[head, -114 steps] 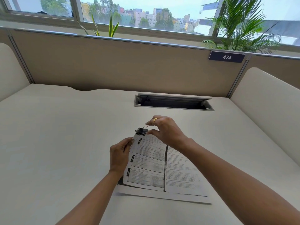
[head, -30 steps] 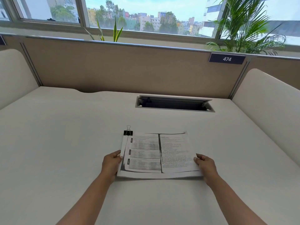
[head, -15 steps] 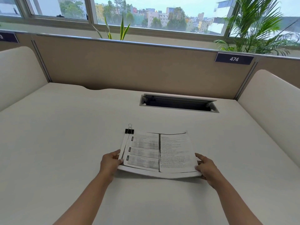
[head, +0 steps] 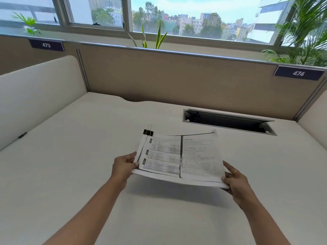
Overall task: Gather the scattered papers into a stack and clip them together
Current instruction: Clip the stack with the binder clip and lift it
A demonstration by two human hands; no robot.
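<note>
A stack of printed papers (head: 187,156) hangs in the air above the white desk (head: 70,156), its near edge raised and casting a shadow below. A black binder clip (head: 148,132) with wire handles bites the stack's far left corner. My left hand (head: 123,167) pinches the near left corner of the papers, thumb on top. My right hand (head: 235,181), wearing a ring, grips the near right corner with the thumb over the edge and fingers underneath.
A rectangular cable slot (head: 228,121) is cut into the desk behind the papers. Tan partition panels (head: 177,78) close the back, and cream dividers (head: 35,96) stand at both sides. Number plates 473 (head: 46,45) and 474 (head: 298,73) hang on the partition.
Earlier my right hand worked the clip onto the corner. Over the last second both hands took the near corners and lifted the clipped stack off the desk; my view shifted left.
</note>
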